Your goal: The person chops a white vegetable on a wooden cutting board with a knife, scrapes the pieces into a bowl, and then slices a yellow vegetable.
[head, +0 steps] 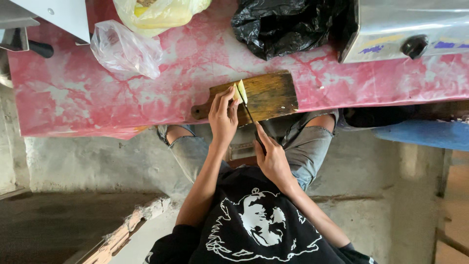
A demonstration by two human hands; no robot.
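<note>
A pale yellow piece of food (pixel 240 93), split into two wedges, sits on the near end of a wooden cutting board (pixel 268 95) on the pink table (pixel 185 63). The left hand (pixel 223 115) pins it with curled fingertips, closed on the piece. A knife (pixel 250 117) runs from the food back to the right hand (pixel 272 159), wrapped tight round the handle; the blade's long axis points straight at the cut. Plastic bags (pixel 126 48) lie beyond.
</note>
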